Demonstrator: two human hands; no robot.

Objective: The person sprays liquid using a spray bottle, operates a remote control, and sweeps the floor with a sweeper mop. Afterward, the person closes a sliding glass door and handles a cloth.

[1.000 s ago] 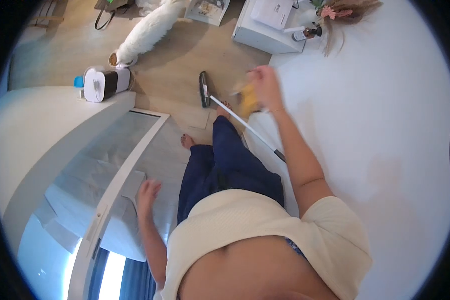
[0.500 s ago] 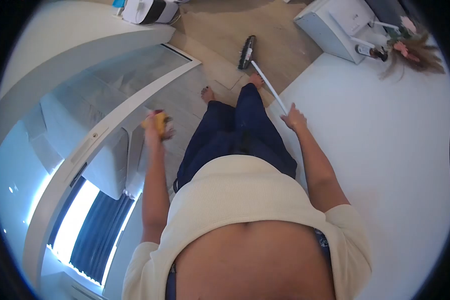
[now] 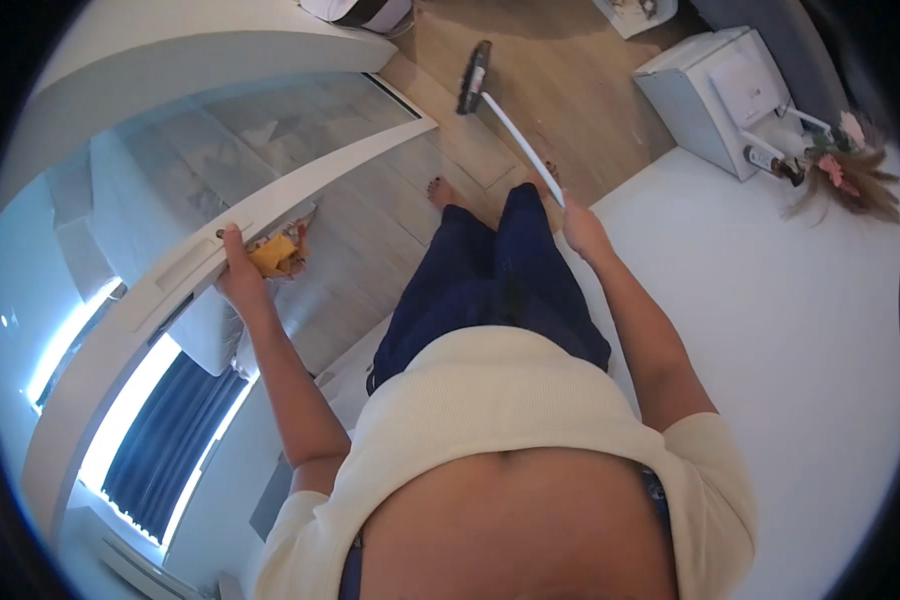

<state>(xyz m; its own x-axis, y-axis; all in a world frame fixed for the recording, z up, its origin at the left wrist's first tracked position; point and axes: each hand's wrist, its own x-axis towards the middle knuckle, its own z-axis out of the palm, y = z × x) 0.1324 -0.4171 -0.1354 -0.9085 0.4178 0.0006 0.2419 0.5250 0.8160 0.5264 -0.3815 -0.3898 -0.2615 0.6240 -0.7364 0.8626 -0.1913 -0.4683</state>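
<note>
My left hand (image 3: 245, 280) is closed around a crumpled yellow wrapper (image 3: 275, 256) with reddish and whitish bits at its far side. Its thumb rests against the white frame (image 3: 315, 172) of a door or mirrored panel on the left. My right hand (image 3: 586, 235) grips the upper end of a white broom handle (image 3: 522, 143). That handle slants away to a black broom head (image 3: 475, 78), which is at the wooden floor beyond my bare feet.
On the right is a broad white surface (image 3: 740, 300), with a small white cabinet (image 3: 705, 95) at its far end. Dried flowers (image 3: 845, 185) and a small dark bottle (image 3: 775, 163) are beside the cabinet. A white and black object (image 3: 360, 12) sits at the top.
My left hand has moved left onto the white frame with the yellow wrapper. The broom head has shifted slightly up and left in view. The camera view has turned a little.
</note>
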